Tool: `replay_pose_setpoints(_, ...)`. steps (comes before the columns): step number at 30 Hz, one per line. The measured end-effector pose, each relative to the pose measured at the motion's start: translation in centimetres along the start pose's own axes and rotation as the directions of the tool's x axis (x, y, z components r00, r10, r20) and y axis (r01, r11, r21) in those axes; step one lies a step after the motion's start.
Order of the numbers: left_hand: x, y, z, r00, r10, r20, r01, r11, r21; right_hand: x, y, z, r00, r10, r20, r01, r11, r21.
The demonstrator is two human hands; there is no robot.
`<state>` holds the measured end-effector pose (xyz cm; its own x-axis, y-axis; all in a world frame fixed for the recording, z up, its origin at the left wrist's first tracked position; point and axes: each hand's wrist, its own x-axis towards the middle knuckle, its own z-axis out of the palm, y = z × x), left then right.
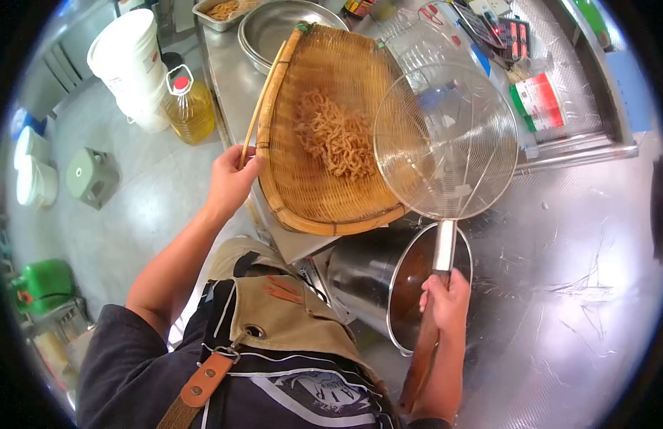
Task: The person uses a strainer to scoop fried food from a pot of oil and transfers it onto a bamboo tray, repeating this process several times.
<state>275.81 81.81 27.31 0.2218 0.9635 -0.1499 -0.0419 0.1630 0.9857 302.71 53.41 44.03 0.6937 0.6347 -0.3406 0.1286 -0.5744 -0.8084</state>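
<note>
Head view, step in hand: judged from the poses, brown strips (337,136) are being handled between the basket and strainer; which way they are passing cannot be told.
Next move calls for: in my judgement, a level basket, a firm right wrist under the long-handled strainer, and care that the mesh does not snag on the woven rim.
Left hand (233,179): closed on a pair of long thin sticks (261,104), at the basket's outer side; whether the fingers also bear on the rim cannot be told.
Right hand (446,300): wrapped round the strainer handle, well apart from the left.
Strips: heaped loosely inside the basket, toward its middle; crinkled, thin, golden brown, dry-looking and tangled.
Basket (331,228): scoop-shaped, tight bamboo weave, thick smooth rim bound at intervals, green ties at the far corners; it lies over the table (297,247).
Strainer (446,179): round, shallow bowl of fine see-through wire, bright metal neck, dark wooden handle; its mesh overlaps the basket's right side in view, contact unclear.
Pot (360,275): deep, shiny metal cylinder below the strainer's neck, brownish inside.
Oil bottle (191,111): clear plastic, yellow liquid, red cap, beside white buckets (135,64).
</note>
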Motion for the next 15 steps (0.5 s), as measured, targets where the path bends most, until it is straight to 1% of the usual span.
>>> replay_pose_setpoints(1,-0.2,0.1,0.2,1.000,-0.003,-0.002,0.003,1.000,-0.003,-0.8,1.2,0.0,0.999,0.014,0.029,-0.017,0.995,0.095)
replay_pose_setpoints(3,-0.5,-0.5,0.6,0.999,0.024,-0.030,-0.023,1.000,0.006,-2.5,4.1,0.0,0.997,0.067,0.048,-0.080,0.931,0.356)
replay_pose_setpoints(5,-0.9,-0.6,0.9,0.999,0.025,-0.032,-0.024,0.999,0.029,-4.5,5.9,-0.9,0.995,0.088,0.042,-0.098,0.899,0.426)
replay_pose_setpoints(7,-1.2,-0.1,1.1,1.000,0.003,-0.006,-0.003,0.998,0.066,-7.1,6.7,-2.2,0.986,0.159,-0.049,-0.102,0.813,0.574)
replay_pose_setpoints(8,-1.3,0.0,1.4,0.999,0.021,-0.025,-0.019,0.998,0.064,-8.3,7.3,-2.8,0.975,0.202,-0.093,-0.097,0.760,0.642)
replay_pose_setpoints(9,-1.7,0.1,1.5,0.999,0.032,-0.033,-0.029,0.996,0.084,-9.2,8.2,-3.9,0.958,0.233,-0.166,-0.069,0.752,0.655)
replay_pose_setpoints(11,-2.5,1.1,2.0,0.998,0.053,-0.020,-0.050,0.991,0.122,-10.3,10.9,-6.5,0.931,0.241,-0.273,-0.012,0.769,0.639)
replay_pose_setpoints(12,-2.5,0.9,1.9,0.999,0.040,-0.033,-0.033,0.984,0.177,-10.6,11.7,-8.1,0.919,0.274,-0.283,-0.066,0.815,0.576)
replay_pose_setpoints(13,-2.6,0.5,1.7,0.999,0.023,-0.035,-0.015,0.973,0.229,-10.9,12.6,-9.2,0.882,0.336,-0.330,-0.117,0.835,0.538)
replay_pose_setpoints(15,-2.8,0.6,2.2,1.000,-0.007,-0.024,0.012,0.982,0.186,-11.1,16.4,-11.8,0.891,0.254,-0.376,-0.126,0.934,0.334)
